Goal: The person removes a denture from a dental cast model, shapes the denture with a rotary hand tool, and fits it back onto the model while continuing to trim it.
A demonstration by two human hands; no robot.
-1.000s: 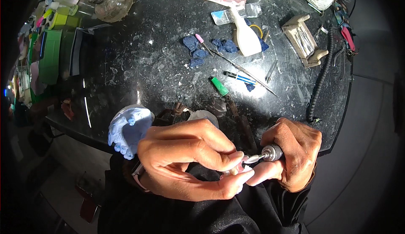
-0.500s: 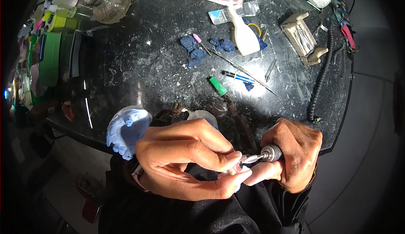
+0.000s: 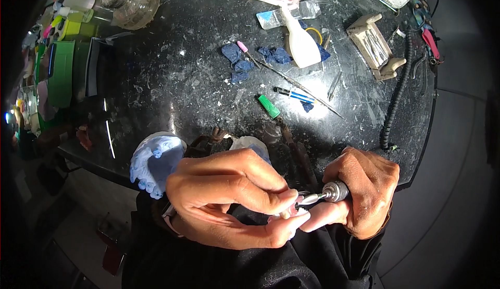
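Between the thumb and fingers of my left hand (image 3: 221,198) is a small pink denture piece (image 3: 289,212) with pale teeth and white material along it, mostly covered by the fingertips. My right hand (image 3: 370,192) is wrapped round a metal rotary handpiece (image 3: 336,190), whose pale bur (image 3: 311,198) points left and meets or nearly meets the piece's upper edge. The right thumb reaches under the bur, close to my left fingertips. Just left of my left hand, a blue and white dental cast (image 3: 152,161) rests at the table's near edge.
Beyond my hands lie a green-handled knife (image 3: 269,106), a long metal tool (image 3: 297,84), blue pens (image 3: 296,95) and dark blue scraps (image 3: 242,70). Farther back are a white bottle (image 3: 303,44), a tool holder (image 3: 372,46) and a glass burner (image 3: 136,7). A coiled black cord (image 3: 398,101) runs along the right.
The denture piece has turned slightly in my left fingers, showing more pink. Both hands stay in nearly the same place, the bur still at the piece.
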